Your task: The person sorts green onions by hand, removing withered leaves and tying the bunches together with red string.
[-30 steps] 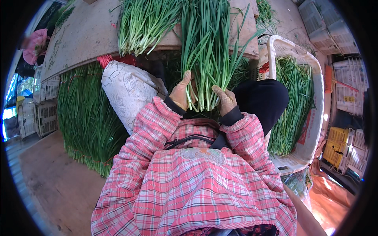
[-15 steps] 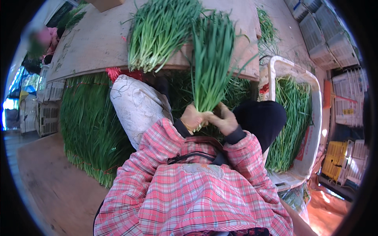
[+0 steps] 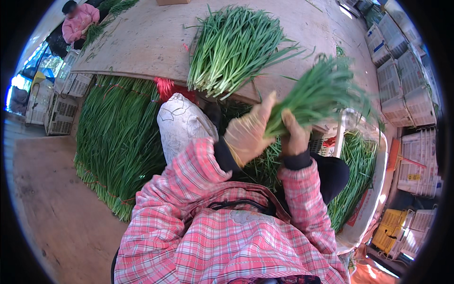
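A bunch of green chives (image 3: 314,97) is tilted to the right over the table's near edge, its leaf tips smeared by motion. My right hand (image 3: 296,135) is closed round its lower stalks. My left hand (image 3: 249,130) has its fingers stretched out, the palm side against the pale stalk ends; thin yellowish bands circle it near the wrist. A loose pile of chives (image 3: 231,54) lies on the wooden table (image 3: 142,45) just beyond my hands, pale ends toward me.
Tied chive bundles (image 3: 120,142) stand at my left, beside a white patterned cloth (image 3: 182,120) over my leg and red ties (image 3: 164,89). A white basket (image 3: 382,165) of chives stands right. Crates (image 3: 406,90) line the right side. Another person (image 3: 79,21) sits far left.
The chive bunch has swung from upright to leaning right and risen. My left hand has gone from gripping the stalks to stretched fingers at their ends. The whole view has shifted.
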`<state>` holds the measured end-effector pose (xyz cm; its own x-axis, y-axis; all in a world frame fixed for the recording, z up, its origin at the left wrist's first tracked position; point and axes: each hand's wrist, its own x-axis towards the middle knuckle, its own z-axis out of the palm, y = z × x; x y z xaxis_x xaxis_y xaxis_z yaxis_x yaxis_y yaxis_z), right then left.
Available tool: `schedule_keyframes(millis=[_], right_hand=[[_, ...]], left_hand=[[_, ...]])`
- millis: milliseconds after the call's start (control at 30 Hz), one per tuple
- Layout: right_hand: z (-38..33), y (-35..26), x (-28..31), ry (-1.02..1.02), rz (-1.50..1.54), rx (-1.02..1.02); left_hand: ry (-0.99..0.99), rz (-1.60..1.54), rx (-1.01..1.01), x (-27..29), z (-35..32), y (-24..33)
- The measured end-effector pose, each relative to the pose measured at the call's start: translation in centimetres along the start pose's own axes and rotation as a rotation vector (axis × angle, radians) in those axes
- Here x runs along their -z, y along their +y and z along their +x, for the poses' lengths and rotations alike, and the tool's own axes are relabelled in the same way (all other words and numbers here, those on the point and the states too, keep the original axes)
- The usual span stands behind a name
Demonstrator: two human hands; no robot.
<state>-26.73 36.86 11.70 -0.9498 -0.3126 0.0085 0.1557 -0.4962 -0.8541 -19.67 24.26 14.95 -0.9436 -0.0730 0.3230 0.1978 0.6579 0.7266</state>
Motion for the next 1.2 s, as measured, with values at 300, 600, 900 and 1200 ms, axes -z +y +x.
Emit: schedule_keyframes(millis=[300, 600, 900, 1200], right_hand=[[16.4, 7.9, -6.9, -0.122, -0.587, -0.183], [15.4, 7.7, -6.4, -0.143, -0.554, -0.174], [16.4, 10.1, -6.9, -0.236, -0.744, -0.058], [12.2, 6.8, -3.2, -0.191, -1.165, 0.1]], left_hand=[[-0.055, 0.451, 0.349, 7.2, 7.8, -12.9], [-0.184, 0.055, 0.357, 10.6, 8.4, -17.3], [-0.191, 0.629, 0.347, 9.0, 11.5, -13.0], [-0.075, 0.711, 0.315, 6.0, 10.2, -15.7]])
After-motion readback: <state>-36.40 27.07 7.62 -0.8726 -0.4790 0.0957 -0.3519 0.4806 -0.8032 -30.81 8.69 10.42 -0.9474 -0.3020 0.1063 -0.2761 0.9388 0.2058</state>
